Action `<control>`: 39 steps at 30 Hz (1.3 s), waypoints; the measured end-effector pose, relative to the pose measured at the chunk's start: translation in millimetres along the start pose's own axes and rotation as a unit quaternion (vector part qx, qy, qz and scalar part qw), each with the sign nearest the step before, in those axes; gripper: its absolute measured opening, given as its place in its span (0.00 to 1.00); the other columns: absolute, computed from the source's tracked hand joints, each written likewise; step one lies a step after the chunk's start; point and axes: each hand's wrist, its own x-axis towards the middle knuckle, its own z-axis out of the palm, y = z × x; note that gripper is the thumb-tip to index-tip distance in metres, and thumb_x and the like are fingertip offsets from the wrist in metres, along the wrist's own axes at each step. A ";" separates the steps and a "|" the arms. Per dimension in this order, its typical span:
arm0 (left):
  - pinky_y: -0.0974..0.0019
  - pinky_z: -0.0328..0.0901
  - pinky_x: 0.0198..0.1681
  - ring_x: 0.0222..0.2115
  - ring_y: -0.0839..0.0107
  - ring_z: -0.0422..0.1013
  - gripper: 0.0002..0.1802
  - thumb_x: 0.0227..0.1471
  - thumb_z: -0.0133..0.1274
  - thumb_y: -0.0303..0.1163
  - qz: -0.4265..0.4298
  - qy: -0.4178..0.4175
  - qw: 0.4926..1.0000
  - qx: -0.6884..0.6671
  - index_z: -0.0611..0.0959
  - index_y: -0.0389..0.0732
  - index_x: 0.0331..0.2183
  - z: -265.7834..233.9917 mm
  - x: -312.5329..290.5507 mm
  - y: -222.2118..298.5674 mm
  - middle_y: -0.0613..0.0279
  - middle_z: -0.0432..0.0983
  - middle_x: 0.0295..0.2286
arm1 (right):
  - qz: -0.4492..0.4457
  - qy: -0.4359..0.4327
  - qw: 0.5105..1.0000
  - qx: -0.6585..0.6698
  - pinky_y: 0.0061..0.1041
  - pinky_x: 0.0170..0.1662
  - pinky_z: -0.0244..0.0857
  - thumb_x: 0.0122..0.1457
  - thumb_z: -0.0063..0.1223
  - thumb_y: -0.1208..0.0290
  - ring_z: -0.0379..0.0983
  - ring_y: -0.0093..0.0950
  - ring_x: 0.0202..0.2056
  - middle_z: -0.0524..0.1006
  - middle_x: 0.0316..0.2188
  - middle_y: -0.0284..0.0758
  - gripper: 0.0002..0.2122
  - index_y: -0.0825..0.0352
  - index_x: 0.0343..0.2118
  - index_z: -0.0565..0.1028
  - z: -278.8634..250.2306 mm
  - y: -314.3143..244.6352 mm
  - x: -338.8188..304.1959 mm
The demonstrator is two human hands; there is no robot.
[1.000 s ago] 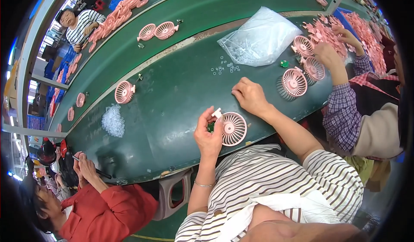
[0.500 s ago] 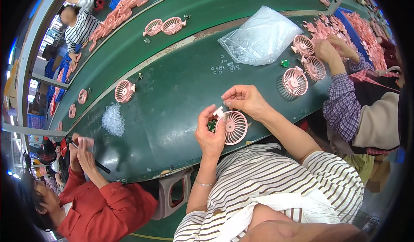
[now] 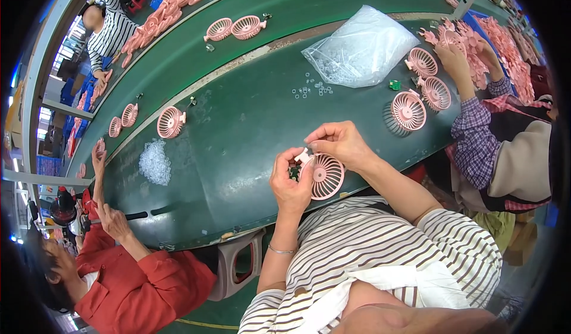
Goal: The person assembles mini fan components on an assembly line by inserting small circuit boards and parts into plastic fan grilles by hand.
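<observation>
My left hand point(image 3: 289, 184) is closed around the neck side of a pink fan cage point(image 3: 328, 177) just above the table's near edge. Part of a green circuit board point(image 3: 294, 172) shows between its fingers. At the cage's pale neck point(image 3: 304, 158), the fingertips of my right hand point(image 3: 341, 145) are pinched together; whatever is between them is too small or hidden to make out. Beyond my hands, small clear rings point(image 3: 311, 90) lie scattered beside a clear plastic bag point(image 3: 363, 48) filled with more of them.
Pink fan cages point(image 3: 408, 111) with a green board lie to the right, near a co-worker in a checked sleeve point(image 3: 476, 135). A pile of clear rings point(image 3: 155, 162) sits left. A green conveyor belt point(image 3: 285, 7) carries cages behind; a person in red point(image 3: 148, 286) works at left.
My right fingertips have come down onto the neck of the fan cage. Cages on the belt have shifted right. The person in red has reached a cage over to the belt.
</observation>
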 end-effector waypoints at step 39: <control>0.65 0.69 0.34 0.31 0.61 0.75 0.17 0.42 0.57 0.22 0.035 0.061 0.996 0.051 0.73 0.36 0.38 2.9 -0.9 2.5 0.52 0.77 0.32 | -0.468 0.111 0.767 -0.424 0.36 0.41 0.65 0.48 0.48 0.82 0.73 0.38 0.38 0.75 0.40 0.45 0.14 0.70 0.40 0.74 35.8 10.6 -35.7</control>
